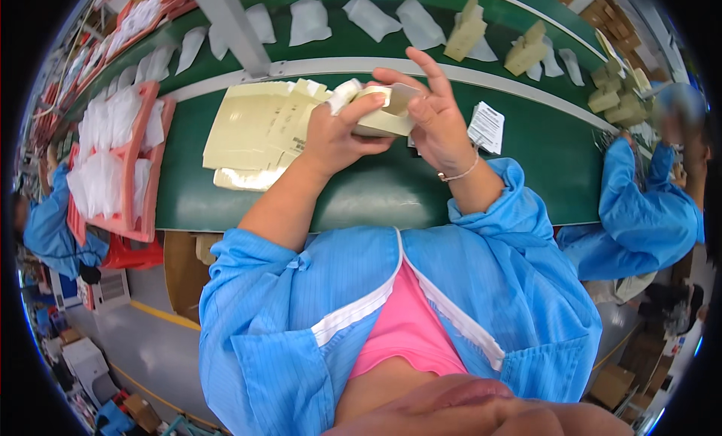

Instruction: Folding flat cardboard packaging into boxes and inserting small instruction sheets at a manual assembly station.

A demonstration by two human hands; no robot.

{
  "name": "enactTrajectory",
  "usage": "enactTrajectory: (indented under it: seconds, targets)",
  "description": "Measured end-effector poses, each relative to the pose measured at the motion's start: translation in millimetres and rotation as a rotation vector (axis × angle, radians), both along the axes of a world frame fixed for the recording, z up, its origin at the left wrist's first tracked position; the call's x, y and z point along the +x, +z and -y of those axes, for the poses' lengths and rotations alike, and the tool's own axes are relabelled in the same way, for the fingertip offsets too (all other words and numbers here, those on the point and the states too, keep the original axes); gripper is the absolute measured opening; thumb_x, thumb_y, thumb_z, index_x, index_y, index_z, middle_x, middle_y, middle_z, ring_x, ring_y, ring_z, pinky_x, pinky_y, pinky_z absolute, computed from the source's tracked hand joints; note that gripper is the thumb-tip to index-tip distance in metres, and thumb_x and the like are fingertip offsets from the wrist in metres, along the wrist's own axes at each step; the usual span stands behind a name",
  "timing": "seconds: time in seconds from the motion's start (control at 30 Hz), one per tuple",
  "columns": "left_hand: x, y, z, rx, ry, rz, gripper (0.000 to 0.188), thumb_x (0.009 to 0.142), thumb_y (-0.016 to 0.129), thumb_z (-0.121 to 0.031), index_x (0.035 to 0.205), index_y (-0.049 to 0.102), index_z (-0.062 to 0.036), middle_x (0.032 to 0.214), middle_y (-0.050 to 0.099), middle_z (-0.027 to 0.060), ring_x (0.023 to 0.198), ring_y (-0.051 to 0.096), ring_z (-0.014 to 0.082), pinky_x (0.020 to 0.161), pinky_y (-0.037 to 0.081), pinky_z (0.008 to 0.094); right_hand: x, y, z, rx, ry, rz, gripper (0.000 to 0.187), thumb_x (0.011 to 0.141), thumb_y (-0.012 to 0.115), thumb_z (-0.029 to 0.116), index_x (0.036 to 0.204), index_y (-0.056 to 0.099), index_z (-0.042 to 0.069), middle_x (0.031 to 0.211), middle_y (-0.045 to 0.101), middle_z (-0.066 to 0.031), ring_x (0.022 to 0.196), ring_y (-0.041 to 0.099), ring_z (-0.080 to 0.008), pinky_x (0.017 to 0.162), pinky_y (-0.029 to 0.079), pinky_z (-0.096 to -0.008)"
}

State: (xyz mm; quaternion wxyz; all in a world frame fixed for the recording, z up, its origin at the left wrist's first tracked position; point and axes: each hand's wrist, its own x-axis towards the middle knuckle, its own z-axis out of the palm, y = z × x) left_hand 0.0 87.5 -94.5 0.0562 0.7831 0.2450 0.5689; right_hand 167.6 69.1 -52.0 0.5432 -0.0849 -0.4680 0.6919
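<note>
Above the green bench, my left hand [336, 135] is closed around a small pale-yellow carton [382, 123], its thumb lying along the near upper edge. A white item [344, 95], perhaps a wrapped pouch, shows against the fingers of that hand; its kind is unclear. The carton's right end is open, with a flap raised. My right hand [438, 120] pinches that end, the thumb at the flap and other fingers stretched up and away. Beneath and left of my left hand lies a pile of flattened pale-yellow cartons [244, 127].
Printed white slips [487, 127] lie right of my right hand. Pink trays [145, 165] hold white pouches at left. Beyond a metal rail [316, 67], a green belt carries white pouches [308, 22] and pale-yellow cartons [466, 31]. Blue-sleeved co-workers [650, 203] are at both sides.
</note>
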Motion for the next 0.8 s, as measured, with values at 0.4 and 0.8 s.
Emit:
enactTrajectory:
  seconds: [0.4, 0.8]
  targets:
    - [2.9, 2.3, 5.1, -0.014, 0.004, 0.064, 0.08, 0.052, 0.084, -0.014, 0.121, 0.044, -0.0247, 0.102, 0.06, 0.0113, 0.081, 0.063, 0.0317, 0.064, 0.053, 0.0351, -8.1, -2.2, 3.1, 0.034, -0.163, 0.257, 0.063, 0.085, 0.064, 0.014, 0.137, 0.029, 0.01, 0.127, 0.051, -0.0144, 0.117, 0.05, -0.023, 0.097, 0.042, -0.0354]
    - [2.3, 0.6, 4.9, 0.03, 0.026, 0.028, 0.085, 0.051, 0.084, -0.019, 0.125, 0.041, -0.0216, 0.098, 0.062, 0.0114, 0.074, 0.063, 0.0318, 0.059, 0.052, 0.0353, -6.2, -2.4, -0.4, 0.045, -0.159, 0.257, 0.053, 0.087, 0.061, 0.01, 0.137, 0.04, 0.01, 0.124, 0.054, -0.0145, 0.118, 0.05, -0.0221, 0.094, 0.044, -0.032]
